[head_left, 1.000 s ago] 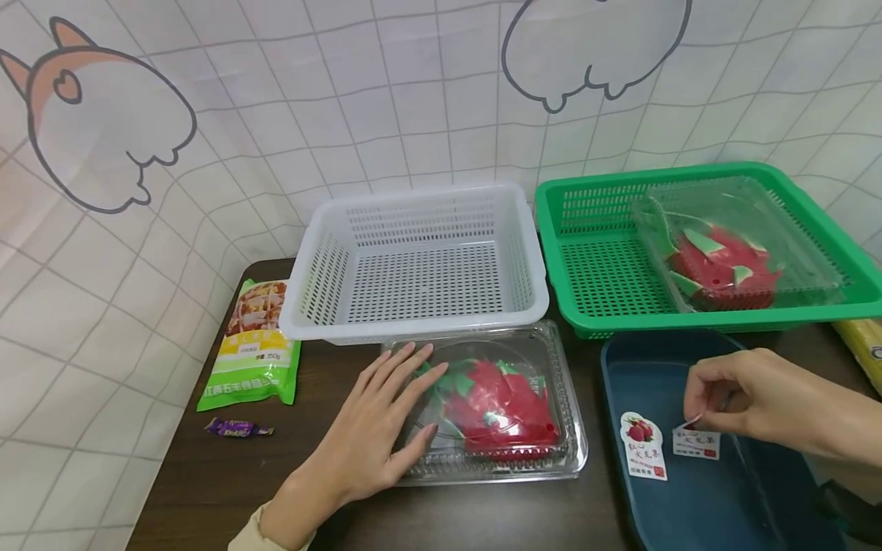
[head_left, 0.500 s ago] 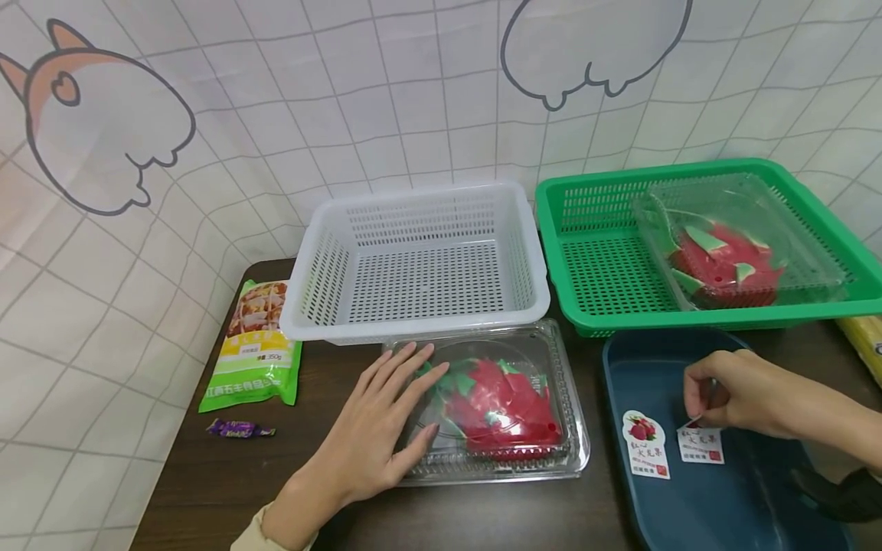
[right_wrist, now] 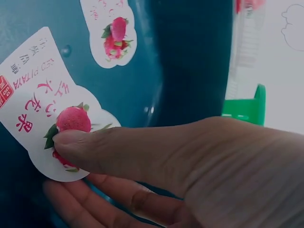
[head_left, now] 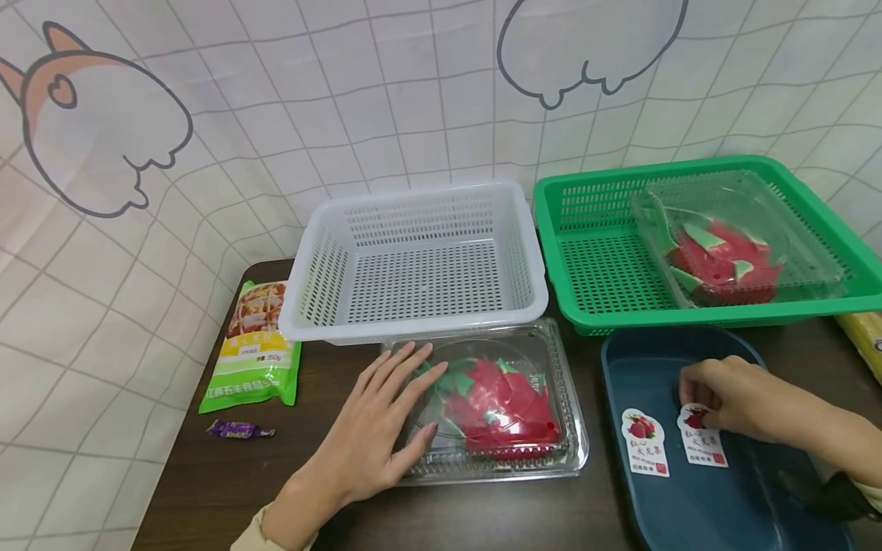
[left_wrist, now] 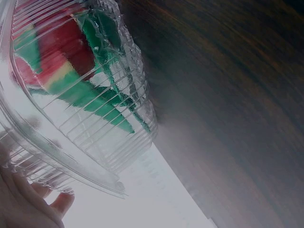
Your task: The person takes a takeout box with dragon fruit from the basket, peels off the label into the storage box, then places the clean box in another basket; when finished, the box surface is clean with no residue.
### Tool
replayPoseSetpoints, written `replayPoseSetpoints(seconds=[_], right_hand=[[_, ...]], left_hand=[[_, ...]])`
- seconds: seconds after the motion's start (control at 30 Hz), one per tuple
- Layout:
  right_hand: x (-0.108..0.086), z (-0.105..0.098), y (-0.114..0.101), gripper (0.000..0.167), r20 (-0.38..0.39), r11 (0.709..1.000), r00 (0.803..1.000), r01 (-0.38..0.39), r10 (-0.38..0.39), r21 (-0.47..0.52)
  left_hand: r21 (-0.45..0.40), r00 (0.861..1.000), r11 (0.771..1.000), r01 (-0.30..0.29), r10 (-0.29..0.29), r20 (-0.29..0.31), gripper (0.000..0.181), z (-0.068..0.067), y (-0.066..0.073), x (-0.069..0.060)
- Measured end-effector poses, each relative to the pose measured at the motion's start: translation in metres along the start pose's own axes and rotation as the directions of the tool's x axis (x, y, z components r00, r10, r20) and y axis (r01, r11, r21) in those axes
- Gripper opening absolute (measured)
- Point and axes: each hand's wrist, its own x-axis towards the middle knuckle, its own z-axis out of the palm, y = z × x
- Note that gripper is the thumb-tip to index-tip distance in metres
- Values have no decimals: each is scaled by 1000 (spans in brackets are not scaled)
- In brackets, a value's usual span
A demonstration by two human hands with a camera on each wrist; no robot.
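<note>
My left hand [head_left: 372,425] rests on the left part of a clear plastic clamshell box [head_left: 577,428], fingers straight and spread. Inside the box lies a red dragon fruit [head_left: 499,409] with green scales. Over a dark blue tray [head_left: 720,509], my right hand [head_left: 751,398] pinches a white dragon fruit label [head_left: 703,445]. In the right wrist view, the thumb [right_wrist: 90,147] covers part of the fruit picture on that label [right_wrist: 45,90], and the other fingers are behind it. A second label [head_left: 645,448] of the same kind lies to its left in the tray.
Behind the box stands a white basket [head_left: 413,330]. A green basket [head_left: 586,317] holds another clear box [head_left: 806,252] with a dragon fruit. A green food bag [head_left: 251,375] and a purple wrapped candy [head_left: 241,430] lie at the left. A yellow package [head_left: 864,344] shows at the right edge.
The label under my right hand now shows its fruit picture, where earlier its upper part was folded or hidden. My right hand has dipped slightly. The left hand stays in place.
</note>
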Motion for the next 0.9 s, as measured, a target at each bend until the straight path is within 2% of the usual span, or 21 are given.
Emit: replayPoseSetpoints(seconds=[0.37,0.7,0.9], right_hand=[[4,7,-7,25,-80,988,997,-29,17,-153],[10,3,-8,20,-110,988,993,-61,46,-139],[12,4,-14,18,-161,992,987,-7,-14,-125]], left_hand=[[-6,1000,1000,11,-11,9,66,-1,0,0],[-12,1000,1000,10,-9,13,66,-1,0,1],[-10,1000,1000,9,-9,18,65,-2,0,0]])
